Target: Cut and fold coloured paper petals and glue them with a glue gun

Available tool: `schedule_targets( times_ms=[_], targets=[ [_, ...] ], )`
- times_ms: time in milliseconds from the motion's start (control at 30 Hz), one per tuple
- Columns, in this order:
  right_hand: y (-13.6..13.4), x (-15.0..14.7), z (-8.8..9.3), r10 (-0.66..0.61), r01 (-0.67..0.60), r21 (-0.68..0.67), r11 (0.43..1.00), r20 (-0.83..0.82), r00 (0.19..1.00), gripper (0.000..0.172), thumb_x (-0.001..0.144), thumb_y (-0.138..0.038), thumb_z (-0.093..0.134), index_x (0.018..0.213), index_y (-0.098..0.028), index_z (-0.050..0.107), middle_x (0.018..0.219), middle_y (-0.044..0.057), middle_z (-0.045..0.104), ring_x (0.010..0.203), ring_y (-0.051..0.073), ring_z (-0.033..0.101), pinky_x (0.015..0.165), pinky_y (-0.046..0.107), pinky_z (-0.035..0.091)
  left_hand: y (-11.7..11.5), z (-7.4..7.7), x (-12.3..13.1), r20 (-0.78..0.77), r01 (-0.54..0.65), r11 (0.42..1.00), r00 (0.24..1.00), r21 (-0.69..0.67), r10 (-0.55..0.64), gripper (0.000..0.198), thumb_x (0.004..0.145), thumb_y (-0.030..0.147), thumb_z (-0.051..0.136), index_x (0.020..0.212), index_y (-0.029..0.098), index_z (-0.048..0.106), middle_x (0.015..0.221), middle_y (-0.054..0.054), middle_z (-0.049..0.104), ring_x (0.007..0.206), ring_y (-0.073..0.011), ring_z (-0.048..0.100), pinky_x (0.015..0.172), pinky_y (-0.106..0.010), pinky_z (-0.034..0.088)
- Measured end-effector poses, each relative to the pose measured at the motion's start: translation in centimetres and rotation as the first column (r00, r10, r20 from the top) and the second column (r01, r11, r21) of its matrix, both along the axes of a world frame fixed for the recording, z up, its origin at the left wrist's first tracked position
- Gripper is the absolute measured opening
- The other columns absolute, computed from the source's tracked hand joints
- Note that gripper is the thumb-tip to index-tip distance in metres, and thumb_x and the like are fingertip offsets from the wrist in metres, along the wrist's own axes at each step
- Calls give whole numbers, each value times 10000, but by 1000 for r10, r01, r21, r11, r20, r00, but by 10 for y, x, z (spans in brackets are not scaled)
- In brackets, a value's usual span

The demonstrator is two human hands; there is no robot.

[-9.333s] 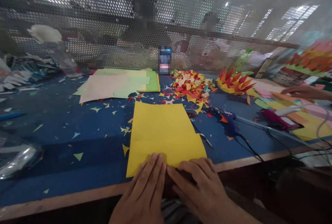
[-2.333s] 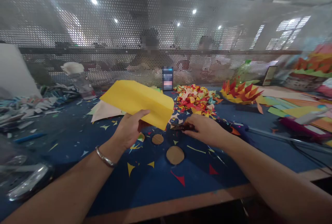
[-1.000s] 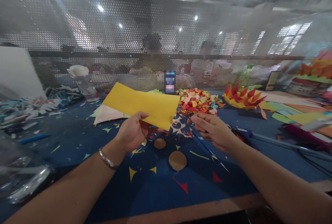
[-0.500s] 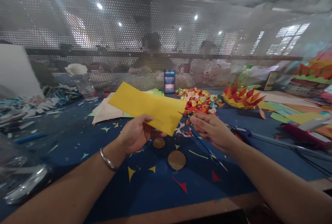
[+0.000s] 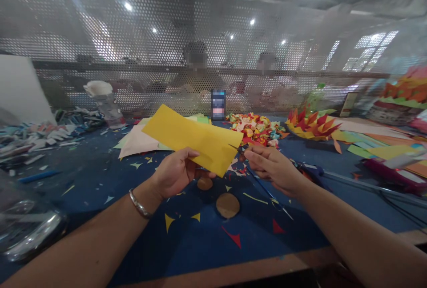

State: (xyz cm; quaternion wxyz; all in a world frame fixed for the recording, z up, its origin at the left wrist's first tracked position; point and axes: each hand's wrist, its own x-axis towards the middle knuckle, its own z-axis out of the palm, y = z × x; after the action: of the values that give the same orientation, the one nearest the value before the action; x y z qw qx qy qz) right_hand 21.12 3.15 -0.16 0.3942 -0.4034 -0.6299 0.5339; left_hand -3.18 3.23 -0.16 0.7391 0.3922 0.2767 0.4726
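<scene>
"Yellow paper (image 5: 191, 139): where is it?"

"Held above the blue surface (image 5: 150, 252), pinched in the left hand's grip (image 5: 175, 172); the right hand's grip (image 5: 271, 166) holds scissors (image 5: 240, 150), blades at the paper's right edge."

"What could go wrong?"

"A crooked snip, if the unsupported end sags."

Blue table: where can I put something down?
There's bare blue table in front, between the left forearm, yellow scraps, long red scrap and wooden edge. A smaller patch lies between that scrap and the red triangle. It's crowded beyond the right hand, with curled paper bits, and far right, with coloured sheets.
</scene>
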Motion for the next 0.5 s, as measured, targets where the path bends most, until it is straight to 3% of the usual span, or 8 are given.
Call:
schedule_targets(
  times_ms=[167,300,500],
  targets=[
    [2,0,0,-10,10,-1,1000,20,1000,343,850,-512,586,873,-170,578,564,-97,271,432,38,168,402,206,99,0,2,2,-8,-43,999,999,-26,43,321,831,105,415,1044,58,651,959,-158,731,802,-265,699,682,-410,586],
    [2,1,-1,-54,50,51,997,84,995,335,842,-515,594,877,-182,581,560,-96,275,430,42,199,400,201,125,3,2,2,25,-131,991,991,17,131,286,899,203,443,1108,115,618,1036,-132,715,790,-251,697,648,-408,592],
    [2,0,-3,-103,88,142,986,99,990,312,827,-488,619,877,-185,564,559,-95,329,428,46,234,397,196,182,1,3,2,22,-125,990,992,68,124,284,918,229,462,1129,121,618,1022,-123,716,756,-225,699,657,-383,595]
  ],
)
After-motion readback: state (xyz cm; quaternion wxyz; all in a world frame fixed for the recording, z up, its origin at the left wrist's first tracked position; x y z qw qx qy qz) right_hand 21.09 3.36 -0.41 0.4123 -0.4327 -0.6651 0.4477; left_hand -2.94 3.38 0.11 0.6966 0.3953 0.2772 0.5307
